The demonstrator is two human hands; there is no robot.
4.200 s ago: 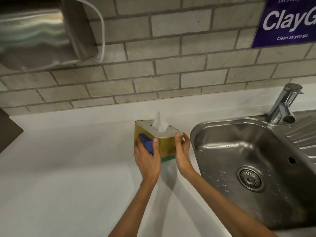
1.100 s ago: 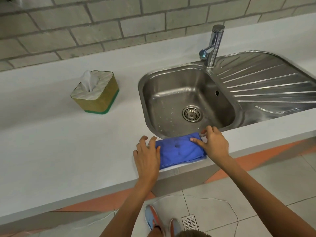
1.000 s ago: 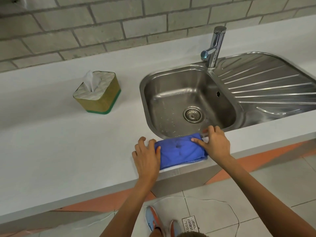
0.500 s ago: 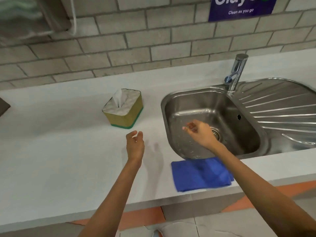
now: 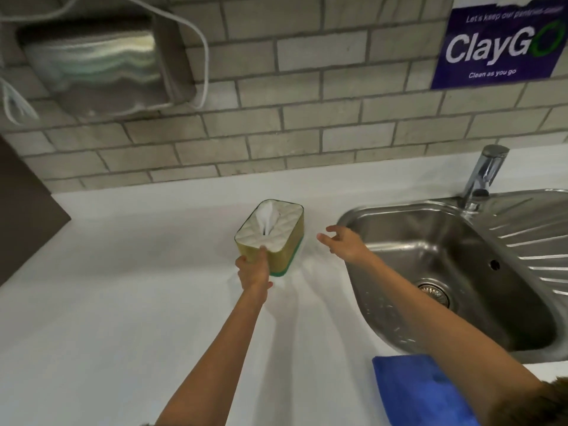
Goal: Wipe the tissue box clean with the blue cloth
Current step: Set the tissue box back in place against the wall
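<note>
Upper left of frame: steel dispenser (image 5: 101,61) mounted on the brick wall (image 5: 307,96), a white cable (image 5: 196,41) looping over its right side. A dark panel (image 5: 21,210) cuts in at the left edge, mid-height.

White worktop (image 5: 107,302) spans the lower frame.

Centre: box (image 5: 270,235), yellow sides, green base strip, white quilted top, a tissue (image 5: 268,218) standing out of the slot. It sits on the worktop, left of the sink, set at an angle to the wall.

Left hand (image 5: 253,272) is at the near corner of the box. Thumb lies up against the top edge; fingers wrap the near left side, so the hand is closed on the box. Whether the box is lifted or resting on the worktop: cannot tell.

Right hand (image 5: 344,244) is just right of the box, apart from it, above the worktop at the sink's left rim. Fingers spread and slightly curled, holding nothing.

Right of centre: steel sink (image 5: 461,272) with drain (image 5: 433,292) in the bowl, ribbed drainer at the far right. Tap (image 5: 482,176) stands at the back rim.

Upper right: purple sign (image 5: 498,47), reads "ClayGo / Clean as you go".

Lower right: cloth (image 5: 412,392), blue, flat on the worktop near the front edge, below the sink bowl, partly covered by the right forearm. Well apart from the box; neither hand touches it.
</note>
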